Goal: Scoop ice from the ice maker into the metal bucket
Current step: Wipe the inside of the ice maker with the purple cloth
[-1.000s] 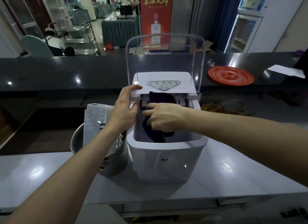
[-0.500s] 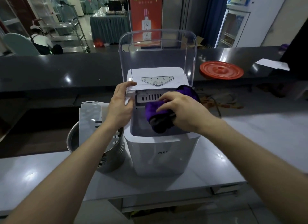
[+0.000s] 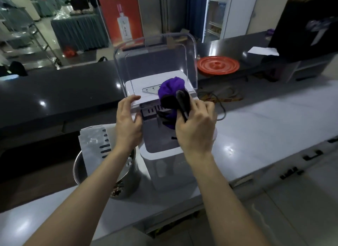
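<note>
Head view: right fingers [image 3: 206,106] are curling tight round a purple-and-black cloth [image 3: 171,92], keeping it bunched just above the open bin of the ice maker [image 3: 164,163]. The right hand [image 3: 195,130] is hovering over the bin's right edge. Left fingers [image 3: 128,101] are lying lightly bent on the front left corner of the ice maker's top panel, with the thumb pressing against the wall just beneath. The left hand [image 3: 128,123] is gripping nothing. A clear lid [image 3: 155,62] is standing upright at the ice maker's back. The bucket [image 3: 80,168] is sitting just left of the ice maker, and a white slotted basket [image 3: 93,143] is standing tilted inside it. A red lid [image 3: 218,64] is lying behind and right of the ice maker on a dark counter [image 3: 54,99].
</note>
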Demonstrator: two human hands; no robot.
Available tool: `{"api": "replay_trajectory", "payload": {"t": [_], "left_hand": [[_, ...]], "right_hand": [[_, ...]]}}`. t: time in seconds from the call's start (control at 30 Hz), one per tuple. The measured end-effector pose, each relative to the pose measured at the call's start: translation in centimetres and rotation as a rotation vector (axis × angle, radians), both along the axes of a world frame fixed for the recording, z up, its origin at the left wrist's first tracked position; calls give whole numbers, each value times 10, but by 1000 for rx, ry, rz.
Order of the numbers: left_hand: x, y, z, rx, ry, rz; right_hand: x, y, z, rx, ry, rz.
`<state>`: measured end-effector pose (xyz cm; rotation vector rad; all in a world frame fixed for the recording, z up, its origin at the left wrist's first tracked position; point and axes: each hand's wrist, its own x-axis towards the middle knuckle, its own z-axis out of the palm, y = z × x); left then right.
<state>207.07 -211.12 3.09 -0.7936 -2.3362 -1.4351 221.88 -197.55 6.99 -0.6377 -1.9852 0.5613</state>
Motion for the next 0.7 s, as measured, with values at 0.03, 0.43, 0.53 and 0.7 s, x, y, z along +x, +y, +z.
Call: {"api": "replay_trajectory", "payload": {"t": [0.03, 0.43, 0.53, 0.7], "left_hand": [[1, 0, 0, 6, 1, -3], [5, 1, 0, 42, -15, -46], [4, 1, -1, 20, -24, -50], [6, 1, 2, -7, -28, -37]], "right_hand": [[-4, -4, -1, -8, -57, -20], [-32, -38, -9, -436, -298, -89], [-44, -53, -1, -610, -292, -14], [-61, -49, 9, -766, -257, -23]]}}
